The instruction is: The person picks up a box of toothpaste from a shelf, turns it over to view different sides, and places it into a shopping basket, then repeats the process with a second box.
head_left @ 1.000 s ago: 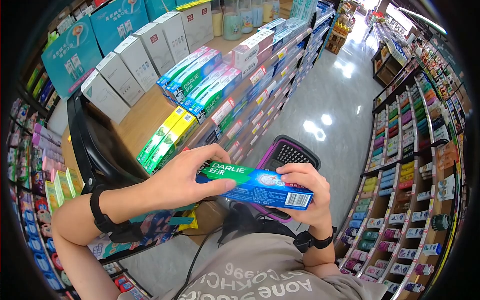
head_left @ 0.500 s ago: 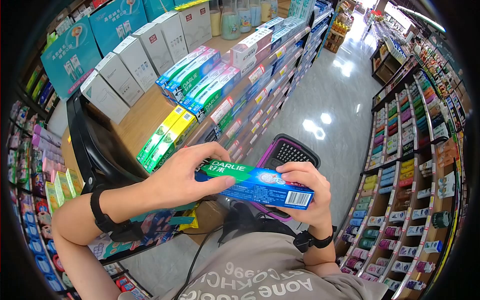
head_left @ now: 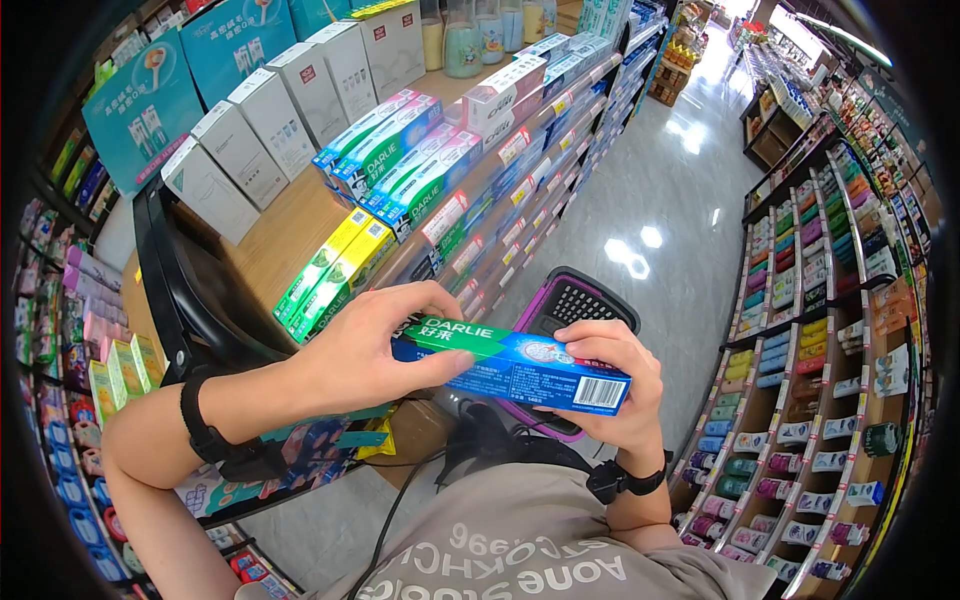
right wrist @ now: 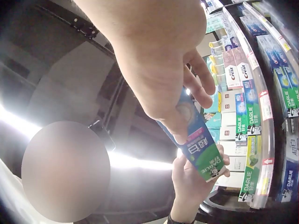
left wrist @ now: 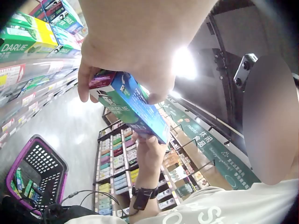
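Observation:
A blue and green DARLIE toothpaste box is held level in front of the body, its barcode and printed text turned up toward the head camera. Thumb and fingers of my left hand grip its green end. The other end sits in my right hand, fingers over the top and the thumb side partly hidden below. In the left wrist view, the toothpaste box shows its green end near that hand. The right wrist view shows the toothpaste box running from the right fingers down to the left hand.
More toothpaste boxes stand on the wooden shelf to the left, with white cartons behind. A purple-rimmed black basket is on the floor beyond the hands; several boxes lie in it. Stocked shelves line the aisle's right side.
Both hands keep their grip on the toothpaste box. Its barcode end has tilted up very slightly; nothing else has visibly moved.

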The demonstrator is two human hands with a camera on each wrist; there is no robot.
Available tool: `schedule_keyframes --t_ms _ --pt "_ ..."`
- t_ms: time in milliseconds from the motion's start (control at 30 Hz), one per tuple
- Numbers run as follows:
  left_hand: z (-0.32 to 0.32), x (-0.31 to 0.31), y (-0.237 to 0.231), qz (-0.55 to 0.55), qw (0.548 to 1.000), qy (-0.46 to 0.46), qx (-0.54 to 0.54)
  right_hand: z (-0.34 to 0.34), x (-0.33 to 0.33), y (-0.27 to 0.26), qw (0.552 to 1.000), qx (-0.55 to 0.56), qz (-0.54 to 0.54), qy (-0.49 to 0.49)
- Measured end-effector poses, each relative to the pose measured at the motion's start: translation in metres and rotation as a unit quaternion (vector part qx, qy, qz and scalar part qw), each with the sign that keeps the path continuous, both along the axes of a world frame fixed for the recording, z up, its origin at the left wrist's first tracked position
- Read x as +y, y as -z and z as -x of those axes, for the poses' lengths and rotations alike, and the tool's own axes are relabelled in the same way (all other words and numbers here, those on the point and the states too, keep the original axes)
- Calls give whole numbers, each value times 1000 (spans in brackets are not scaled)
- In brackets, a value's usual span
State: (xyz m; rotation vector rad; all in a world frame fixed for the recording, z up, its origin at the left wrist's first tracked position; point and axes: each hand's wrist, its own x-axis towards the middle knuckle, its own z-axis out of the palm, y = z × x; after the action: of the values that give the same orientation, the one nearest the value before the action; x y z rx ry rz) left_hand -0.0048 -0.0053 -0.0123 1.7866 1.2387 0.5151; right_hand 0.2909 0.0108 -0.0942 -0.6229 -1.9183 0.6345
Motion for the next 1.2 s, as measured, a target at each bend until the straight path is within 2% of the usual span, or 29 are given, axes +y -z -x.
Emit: schedule_keyframes --t_ms 267,400,600,700,900,1000,1100,1133,1200 --pt "1 -1 2 0 1000 19 -22 -11 10 3 1000 18 10 -12" --pt "0 -1 6 8 997 45 -65 -16 13 6 995 80 56 -32" --pt "-2 -1 7 -37 996 70 -37 -16 15 8 988 108 91 -58" --pt "-2 -1 2 5 998 56 -36 -12 14 13 979 144 124 -71" --pt "-2 0 -1 25 998 58 -8 -15 19 17 977 144 129 -86" --pt "-6 -4 -12 164 975 -23 -150 -14 10 18 932 246 263 -40" --pt "-6 -4 -2 193 944 -54 -262 -3 9 9 895 326 298 -64" --pt "-5 -3 -4 196 945 -60 -256 -2 8 5 881 351 309 -71" --pt "-1 -3 -6 202 946 -72 -244 -4 6 3 904 299 294 -82"
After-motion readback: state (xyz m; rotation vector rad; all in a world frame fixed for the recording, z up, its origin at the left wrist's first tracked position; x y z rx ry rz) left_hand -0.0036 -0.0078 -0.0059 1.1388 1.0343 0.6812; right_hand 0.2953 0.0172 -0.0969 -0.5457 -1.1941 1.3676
